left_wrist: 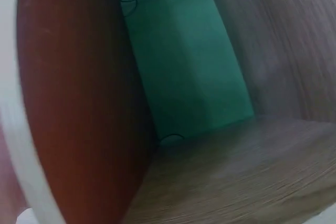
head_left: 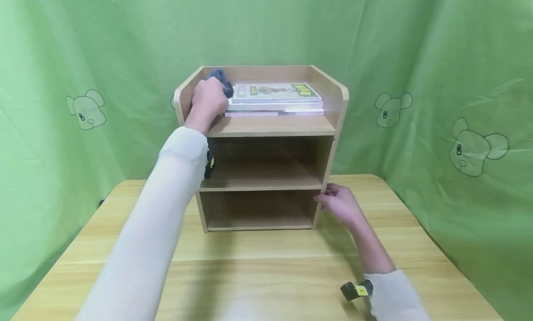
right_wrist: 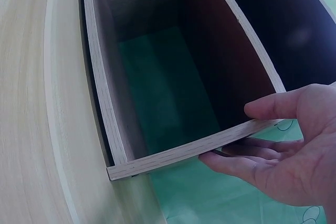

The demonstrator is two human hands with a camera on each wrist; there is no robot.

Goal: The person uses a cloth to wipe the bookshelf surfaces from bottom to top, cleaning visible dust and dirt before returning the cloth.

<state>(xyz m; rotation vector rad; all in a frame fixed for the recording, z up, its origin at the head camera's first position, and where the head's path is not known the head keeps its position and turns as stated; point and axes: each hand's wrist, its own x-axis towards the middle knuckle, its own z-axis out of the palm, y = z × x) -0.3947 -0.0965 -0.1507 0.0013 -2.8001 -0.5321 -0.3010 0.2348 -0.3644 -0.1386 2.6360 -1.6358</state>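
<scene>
A three-tier wooden shelf (head_left: 260,188) stands on the table. My left hand (head_left: 209,96) is over the left end of its top tier, at a dark blue-grey cloth item (head_left: 219,76) that it appears to grip; the back of the hand hides the fingertips. Beside the cloth lies a stack of books (head_left: 275,106), the upper one with a printed cover. Low on the shelf's right side, my right hand (head_left: 339,203) grips the side panel (right_wrist: 194,148). In the right wrist view the thumb lies on the inner side and the fingers on the outer side.
Both lower compartments, with the middle one (left_wrist: 231,177) close up in the left wrist view, have green behind them. A wooden table (head_left: 266,274) carries the shelf. Green curtains (head_left: 266,25) with mouse-head outlines hang at the back and sides. Small black devices are on both wrists.
</scene>
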